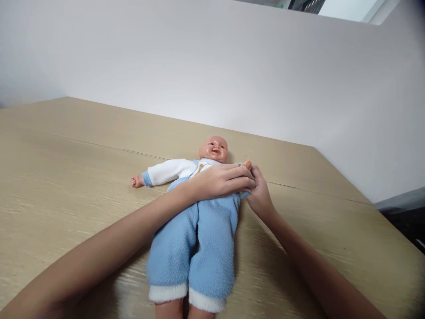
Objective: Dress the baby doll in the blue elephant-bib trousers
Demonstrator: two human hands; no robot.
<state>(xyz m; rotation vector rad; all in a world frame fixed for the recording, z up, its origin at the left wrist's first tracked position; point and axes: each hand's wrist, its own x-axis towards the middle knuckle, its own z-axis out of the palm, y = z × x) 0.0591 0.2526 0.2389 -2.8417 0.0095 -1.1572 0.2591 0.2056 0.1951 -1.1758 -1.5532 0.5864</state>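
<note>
A baby doll point(212, 235) lies on its back with its head away from me, dressed in a white top and fleecy blue trousers with white cuffs. Across its chest reaches my left hand point(224, 180), its fingers closed at the doll's arm on the right. At that same arm, my right hand point(260, 192) is closed around the small doll hand point(247, 164), which pokes out between my fingers. Most of this sleeve is hidden under my hands. The other white sleeve point(171, 171), with its blue cuff, stretches out to the left.
The doll rests on a wooden table point(83, 155) with a seam running across it. A pale wall point(166, 57) rises behind the far edge. Something dark point(405, 217) stands beyond the table's right edge.
</note>
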